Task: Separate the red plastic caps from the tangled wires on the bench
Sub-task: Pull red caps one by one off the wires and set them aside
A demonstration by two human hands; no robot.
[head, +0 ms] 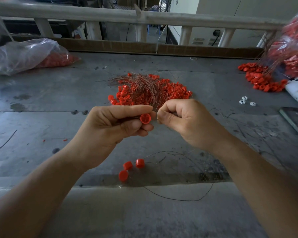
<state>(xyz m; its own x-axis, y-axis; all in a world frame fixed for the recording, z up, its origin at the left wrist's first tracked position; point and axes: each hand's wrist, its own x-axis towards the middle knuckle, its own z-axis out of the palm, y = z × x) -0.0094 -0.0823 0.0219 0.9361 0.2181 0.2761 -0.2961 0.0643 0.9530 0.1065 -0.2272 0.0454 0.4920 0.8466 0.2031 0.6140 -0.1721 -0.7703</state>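
Grey bench (pixel 41 117); left hand (pixel 110 124) tight around 1 red cap (pixel 145 118), right hand (pixel 184 121) around wires (pixel 149 95).

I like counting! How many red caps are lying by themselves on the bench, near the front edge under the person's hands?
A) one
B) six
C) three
C: three red caps lie close together on the bench, near its front edge.

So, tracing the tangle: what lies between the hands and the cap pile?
Head view: a bundle of thin wires, fanning from between left hand and right hand over the pile.
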